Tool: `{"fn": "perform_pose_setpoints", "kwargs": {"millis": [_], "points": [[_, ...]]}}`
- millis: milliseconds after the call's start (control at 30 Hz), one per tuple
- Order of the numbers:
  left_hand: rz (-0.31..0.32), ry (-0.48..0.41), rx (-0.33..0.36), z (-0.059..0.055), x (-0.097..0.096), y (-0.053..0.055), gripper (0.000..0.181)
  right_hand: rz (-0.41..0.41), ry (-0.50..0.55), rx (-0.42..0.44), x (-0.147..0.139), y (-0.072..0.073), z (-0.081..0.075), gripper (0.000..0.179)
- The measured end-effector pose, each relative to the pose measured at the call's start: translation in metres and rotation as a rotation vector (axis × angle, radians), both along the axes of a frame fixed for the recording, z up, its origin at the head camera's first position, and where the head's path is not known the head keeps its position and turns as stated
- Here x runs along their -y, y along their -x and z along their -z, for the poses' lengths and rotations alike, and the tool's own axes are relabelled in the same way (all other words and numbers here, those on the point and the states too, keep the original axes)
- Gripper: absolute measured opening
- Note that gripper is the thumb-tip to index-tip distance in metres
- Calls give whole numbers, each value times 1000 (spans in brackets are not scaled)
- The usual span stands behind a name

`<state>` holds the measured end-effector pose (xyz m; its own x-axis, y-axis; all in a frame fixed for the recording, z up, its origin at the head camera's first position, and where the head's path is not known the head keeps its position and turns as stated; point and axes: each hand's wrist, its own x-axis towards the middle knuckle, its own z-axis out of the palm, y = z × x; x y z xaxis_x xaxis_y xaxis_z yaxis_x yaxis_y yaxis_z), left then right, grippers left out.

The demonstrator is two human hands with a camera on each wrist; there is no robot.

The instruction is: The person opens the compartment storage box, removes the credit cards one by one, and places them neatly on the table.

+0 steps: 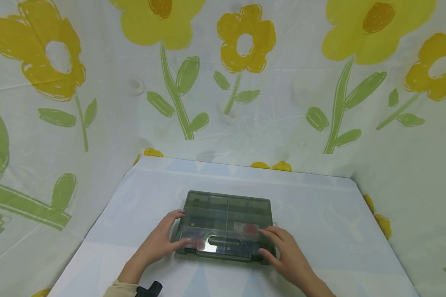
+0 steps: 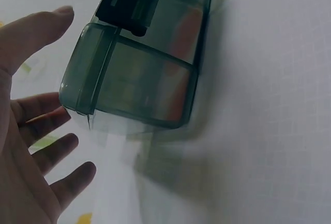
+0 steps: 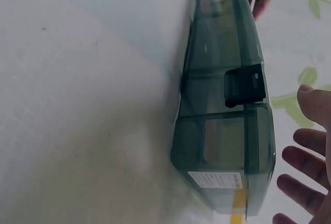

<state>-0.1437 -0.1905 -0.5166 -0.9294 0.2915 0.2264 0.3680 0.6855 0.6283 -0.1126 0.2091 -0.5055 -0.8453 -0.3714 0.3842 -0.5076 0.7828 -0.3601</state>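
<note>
A translucent dark green compartment box [image 1: 208, 218] lies on the table, lid down, front facing me. Through the lid show a red item [image 1: 250, 229] at the right and another reddish item [image 1: 196, 242] at the front left. My left hand [image 1: 157, 240] is at the box's left side, thumb over the front left corner, fingers spread. Over the right end hovers my right hand [image 1: 290, 255], its fingers loosely bent above the lid. Black latches, such as the left latch [image 2: 126, 5] and the right latch [image 3: 245, 85], sit folded against the front wall.
The box rests on a pale patterned tablecloth [image 1: 319, 214]. White curtains [image 1: 275, 107] with large yellow flowers rise behind the table and along both sides. A black object [image 1: 150, 289] is by my left wrist. A white label [image 3: 215, 179] sticks to the box's end.
</note>
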Motion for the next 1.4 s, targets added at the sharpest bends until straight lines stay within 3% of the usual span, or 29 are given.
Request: {"fn": "perform_pose_setpoints", "kwargs": {"millis": [267,400,600,767,1000,1233,1400], "points": [[87,-13,40,4,1,0,101,-53,63,-6,4,-3,6,44],[127,-33,65,6,2,0,103,-89,91,6,5,-4,7,41],[171,-46,101,5,5,1,102,-123,142,96,6,-6,10,34],[205,-29,93,5,8,2,101,-159,179,76,5,-5,16,32],[215,-9,100,3,12,4,97,-230,239,45,5,-3,22,33],[212,-19,185,0,15,7,99,-271,277,36,2,-1,25,37],[199,-19,209,-1,17,7,99,-299,291,27,0,0,27,36]]}}
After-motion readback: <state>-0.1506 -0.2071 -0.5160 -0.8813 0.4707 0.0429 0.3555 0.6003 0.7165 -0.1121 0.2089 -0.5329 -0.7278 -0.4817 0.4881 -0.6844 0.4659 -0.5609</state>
